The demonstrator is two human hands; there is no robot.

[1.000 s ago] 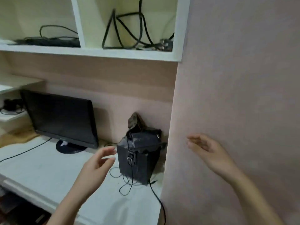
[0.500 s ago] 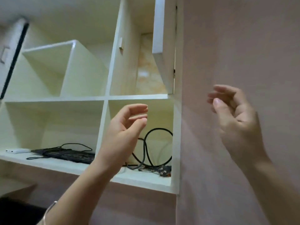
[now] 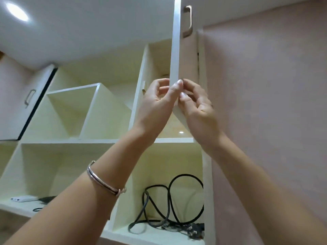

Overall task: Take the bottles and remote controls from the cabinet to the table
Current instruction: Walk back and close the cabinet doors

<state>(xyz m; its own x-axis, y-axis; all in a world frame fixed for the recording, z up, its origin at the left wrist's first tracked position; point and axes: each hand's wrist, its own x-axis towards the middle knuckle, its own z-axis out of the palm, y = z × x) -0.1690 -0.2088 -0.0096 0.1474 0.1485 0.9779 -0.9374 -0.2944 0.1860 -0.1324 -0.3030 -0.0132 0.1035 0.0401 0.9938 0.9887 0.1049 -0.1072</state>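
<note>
Both hands are up at the cabinet door: left hand and right hand pinch its lower edge from either side, fingers curled shut on it. Door stands ajar, cabinet dim behind, no bottles or remotes showing. Lower right, black cables coil in an open cubby.

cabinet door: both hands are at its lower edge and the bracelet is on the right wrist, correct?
Not quite. In the head view both hands, left hand and right hand, are at the lower edge of the cabinet door, but the bracelet is on the left wrist, not the right.
</note>
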